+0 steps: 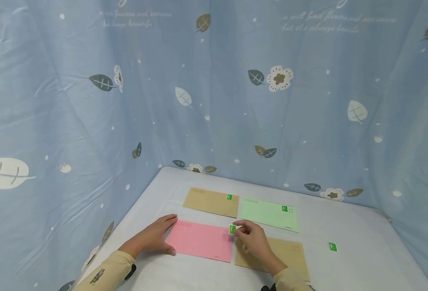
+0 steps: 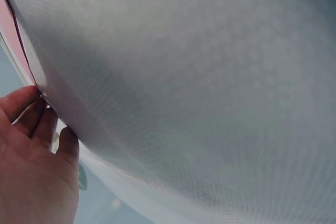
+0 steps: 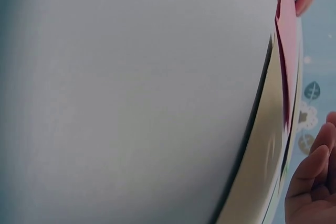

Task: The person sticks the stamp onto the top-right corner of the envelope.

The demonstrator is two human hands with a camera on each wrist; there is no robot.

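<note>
A pink envelope lies in front of me, its left edge between the spread thumb and fingers of my left hand. Those fingertips rest at its upper left corner, and the thumb is at the lower left one. My right hand pinches a small green stamp over the pink envelope's upper right corner. Beneath that hand is a brown envelope, partly hidden by it. In the left wrist view, the left hand touches the table's surface beside a pink edge. The right wrist view catches the curled right hand at its side.
Farther back lie another brown envelope and a light green envelope, each bearing a green stamp near its upper right corner. A loose green stamp is on the white table at the right. Blue patterned curtains surround the table's back and sides.
</note>
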